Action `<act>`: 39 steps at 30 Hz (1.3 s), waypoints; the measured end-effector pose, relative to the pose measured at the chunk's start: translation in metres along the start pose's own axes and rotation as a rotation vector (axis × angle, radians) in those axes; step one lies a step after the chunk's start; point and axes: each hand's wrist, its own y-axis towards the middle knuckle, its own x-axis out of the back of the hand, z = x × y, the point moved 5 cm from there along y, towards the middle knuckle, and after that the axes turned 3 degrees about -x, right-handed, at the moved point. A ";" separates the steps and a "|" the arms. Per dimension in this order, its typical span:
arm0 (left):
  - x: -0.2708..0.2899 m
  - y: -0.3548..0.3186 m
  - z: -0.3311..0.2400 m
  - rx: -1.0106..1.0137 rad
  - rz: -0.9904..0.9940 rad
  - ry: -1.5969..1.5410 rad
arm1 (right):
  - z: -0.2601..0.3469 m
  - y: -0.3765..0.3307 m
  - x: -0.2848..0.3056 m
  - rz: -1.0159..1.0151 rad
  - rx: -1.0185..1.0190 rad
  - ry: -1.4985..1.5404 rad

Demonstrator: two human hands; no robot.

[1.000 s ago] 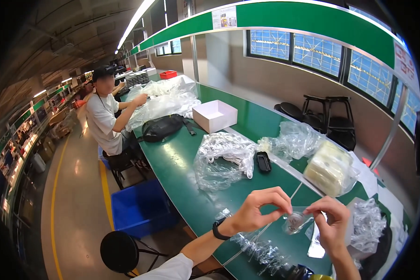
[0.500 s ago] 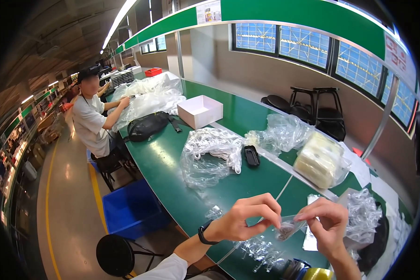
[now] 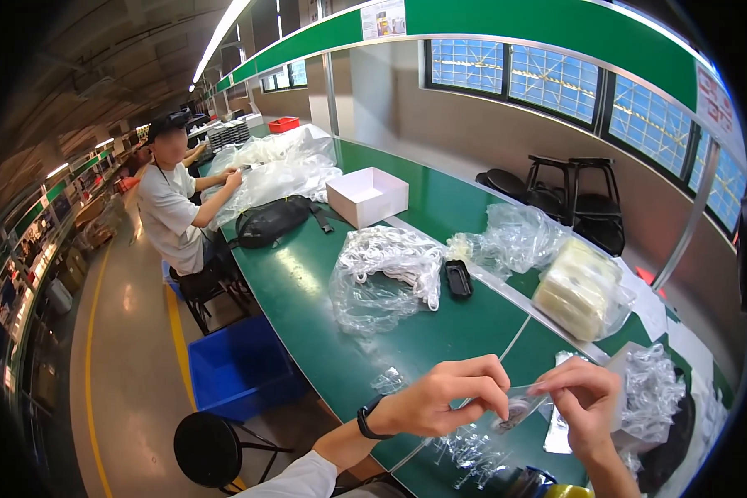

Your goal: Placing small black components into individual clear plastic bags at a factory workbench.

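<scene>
Between my hands is a small clear zip bag (image 3: 519,410) with a small round, pale item inside that I cannot make out. My left hand (image 3: 452,398) pinches the bag's left side between thumb and fingers; a black band circles that wrist. The opposite corner is pinched by my right hand (image 3: 583,405). Below them, several small clear plastic pieces (image 3: 473,458) lie scattered on the green table (image 3: 299,290). A crumpled bit of clear film (image 3: 388,381) rests just beyond my left wrist.
Ahead lie a clear bag of white cords (image 3: 390,261), a black tray (image 3: 457,280) and a wrapped yellowish stack (image 3: 579,290). A box of clear bags (image 3: 651,398) stands right. Farther off are a white box (image 3: 368,197), a black pouch (image 3: 274,220) and a seated person (image 3: 170,199).
My view has shifted slightly, so the scene sits a little lower and farther right. Both hands keep their pinch on the zip bag, with little change in pose.
</scene>
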 end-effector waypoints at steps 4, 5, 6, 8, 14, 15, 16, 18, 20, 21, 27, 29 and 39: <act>-0.002 0.000 -0.001 -0.030 -0.029 0.061 | -0.003 0.000 0.001 0.019 0.026 -0.011; -0.002 0.000 -0.003 -0.051 -0.021 0.095 | -0.002 0.000 0.000 0.028 0.047 -0.012; -0.001 0.000 -0.005 -0.075 -0.015 0.131 | -0.002 0.001 0.000 0.033 0.049 -0.011; -0.001 0.000 -0.007 -0.078 -0.012 0.155 | -0.002 0.001 -0.003 0.027 0.042 -0.060; 0.001 0.002 -0.003 -0.109 -0.074 0.357 | -0.012 0.001 -0.007 -0.041 -0.042 -0.166; 0.005 0.000 -0.004 -0.091 -0.113 0.432 | -0.013 0.003 -0.012 -0.032 -0.070 -0.107; 0.006 0.002 -0.001 -0.096 -0.101 0.395 | -0.017 0.005 -0.010 -0.062 -0.087 -0.127; 0.011 0.003 0.003 -0.080 -0.112 0.459 | -0.023 0.008 -0.013 0.012 -0.079 -0.115; 0.014 -0.003 -0.003 -0.053 -0.114 0.465 | -0.022 0.008 -0.020 -0.028 -0.104 -0.051; 0.015 -0.006 -0.003 -0.019 -0.128 0.490 | -0.023 0.007 -0.022 -0.046 -0.124 0.021; 0.011 -0.024 -0.007 0.109 -0.125 0.419 | -0.017 -0.005 -0.024 0.005 -0.104 0.004; 0.011 -0.035 -0.010 0.123 -0.103 0.416 | -0.015 -0.012 -0.025 0.032 -0.111 -0.037; -0.032 -0.049 0.010 0.410 -0.499 -0.040 | -0.006 -0.040 -0.038 0.007 0.070 -0.136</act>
